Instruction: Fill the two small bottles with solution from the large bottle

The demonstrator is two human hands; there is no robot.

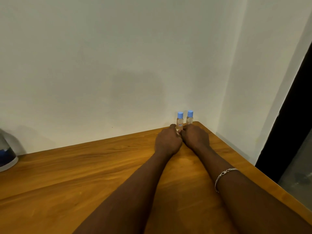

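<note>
Left bottle (180, 122) and right bottle (189, 117) stand upright just beside each other at about 1 o'clock, in the far corner of the table (84, 166) and close to the wall (118, 65); blue caps (180, 114) are on both, so neither can take solution yet. Both arms stretch out because that corner is a long reach. The left hand (168, 141) curls round the foot of the left bottle, thumb at its 9 o'clock side, likely to draw it nearer for uncapping. The right hand (195, 137) lies knuckles-up against it, fingers bent and hiding the right bottle's base; whether it grips anything I cannot tell. The big bottle (6, 154) sits well apart at 9 o'clock (cut by the frame edge), untouched; bringing the small ones toward it looks the sensible first step.
</note>
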